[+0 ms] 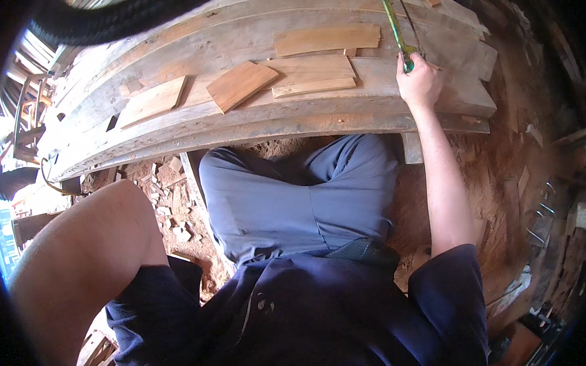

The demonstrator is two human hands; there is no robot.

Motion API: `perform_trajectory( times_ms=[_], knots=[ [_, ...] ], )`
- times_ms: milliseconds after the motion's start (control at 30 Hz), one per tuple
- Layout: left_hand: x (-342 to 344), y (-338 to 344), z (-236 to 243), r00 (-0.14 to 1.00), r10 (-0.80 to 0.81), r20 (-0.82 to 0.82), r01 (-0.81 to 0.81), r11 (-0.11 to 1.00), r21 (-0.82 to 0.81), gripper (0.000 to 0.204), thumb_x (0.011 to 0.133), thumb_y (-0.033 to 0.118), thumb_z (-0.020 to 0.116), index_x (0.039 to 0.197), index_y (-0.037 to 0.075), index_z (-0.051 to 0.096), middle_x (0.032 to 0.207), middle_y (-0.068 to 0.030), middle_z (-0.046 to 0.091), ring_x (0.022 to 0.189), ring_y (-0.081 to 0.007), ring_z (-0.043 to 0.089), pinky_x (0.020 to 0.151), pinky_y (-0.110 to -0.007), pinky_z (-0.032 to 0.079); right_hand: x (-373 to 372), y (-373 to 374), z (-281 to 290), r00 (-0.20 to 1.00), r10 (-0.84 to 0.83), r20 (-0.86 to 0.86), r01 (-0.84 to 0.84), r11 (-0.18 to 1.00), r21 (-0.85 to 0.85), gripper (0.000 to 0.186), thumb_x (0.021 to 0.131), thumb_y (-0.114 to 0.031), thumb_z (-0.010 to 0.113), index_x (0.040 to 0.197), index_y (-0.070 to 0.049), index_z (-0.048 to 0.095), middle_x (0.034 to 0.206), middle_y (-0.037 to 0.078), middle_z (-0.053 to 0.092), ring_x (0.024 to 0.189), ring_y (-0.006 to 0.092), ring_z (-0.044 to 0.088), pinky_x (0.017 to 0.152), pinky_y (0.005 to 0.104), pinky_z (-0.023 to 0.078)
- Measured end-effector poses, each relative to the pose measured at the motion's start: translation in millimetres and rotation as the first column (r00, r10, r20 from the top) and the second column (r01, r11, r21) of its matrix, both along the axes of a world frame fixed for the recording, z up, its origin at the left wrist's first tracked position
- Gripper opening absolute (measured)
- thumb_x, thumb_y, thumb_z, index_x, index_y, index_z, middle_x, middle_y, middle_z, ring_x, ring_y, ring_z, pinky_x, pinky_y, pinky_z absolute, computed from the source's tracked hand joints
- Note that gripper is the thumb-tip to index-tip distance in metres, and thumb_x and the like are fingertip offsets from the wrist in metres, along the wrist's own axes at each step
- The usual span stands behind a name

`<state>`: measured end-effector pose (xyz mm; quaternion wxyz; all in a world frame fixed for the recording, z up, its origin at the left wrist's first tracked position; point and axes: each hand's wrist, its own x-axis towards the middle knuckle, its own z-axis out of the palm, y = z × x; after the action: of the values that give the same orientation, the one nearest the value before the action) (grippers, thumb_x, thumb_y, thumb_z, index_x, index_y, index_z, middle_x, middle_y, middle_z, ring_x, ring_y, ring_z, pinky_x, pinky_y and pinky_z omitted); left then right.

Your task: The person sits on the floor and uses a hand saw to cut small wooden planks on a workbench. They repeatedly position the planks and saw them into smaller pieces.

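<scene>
My right hand (pixel 420 80) is closed on a long, narrow green tool (pixel 392 21) at the right of the wooden bench, with a thin dark rod beside it. Left of the hand lie a long thin board (pixel 326 39), a flat board with a narrow strip (pixel 311 85) along it, a tilted reddish square board (pixel 240 86) and a pale rectangular board (pixel 151 101). My left arm (pixel 87 251) is bent at the lower left; its hand is out of view.
The bench of thick planks (pixel 303 127) spans the top, above my legs in grey trousers (pixel 294 206). Wood offcuts (pixel 180 230) litter the dirt floor. Stacked timber (pixel 33 63) stands at the far left. A black hose (pixel 96 21) crosses the upper left.
</scene>
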<state>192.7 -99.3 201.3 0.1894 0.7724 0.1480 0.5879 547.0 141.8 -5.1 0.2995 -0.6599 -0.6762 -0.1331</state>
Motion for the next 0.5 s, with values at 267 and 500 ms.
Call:
perform_trajectory(
  times_ms=[267,500],
  knots=[
    [-25.5,-0.4,6.7,0.973,0.046,0.225,-0.039,0.999,-0.036,0.049,0.098,0.043,0.067,0.134,0.01,0.064,0.132,-0.016,0.062,0.126,-0.0299,0.055,0.105,-0.049,0.044,-0.3,0.3,2.6,0.996,0.029,-0.081,-0.029,1.0,-0.007,0.031,0.096,-0.048,0.071,0.093,-0.017,0.077,0.077,0.017,0.074,0.077,0.0418,0.074,0.066,0.0534,0.057],
    [-79.5,-14.9,8.4,0.896,0.153,0.417,-0.127,0.988,-0.09,0.05,0.099,0.043,0.066,0.136,0.01,0.063,0.134,-0.0165,0.061,0.128,-0.0303,0.054,0.107,-0.05,0.043,2.3,2.3,1.9,0.997,-0.005,0.082,0.006,1.0,-0.014,0.033,0.097,-0.047,0.07,0.094,-0.014,0.076,0.077,0.018,0.073,0.076,0.0402,0.073,0.066,0.0524,0.056]
  ],
)
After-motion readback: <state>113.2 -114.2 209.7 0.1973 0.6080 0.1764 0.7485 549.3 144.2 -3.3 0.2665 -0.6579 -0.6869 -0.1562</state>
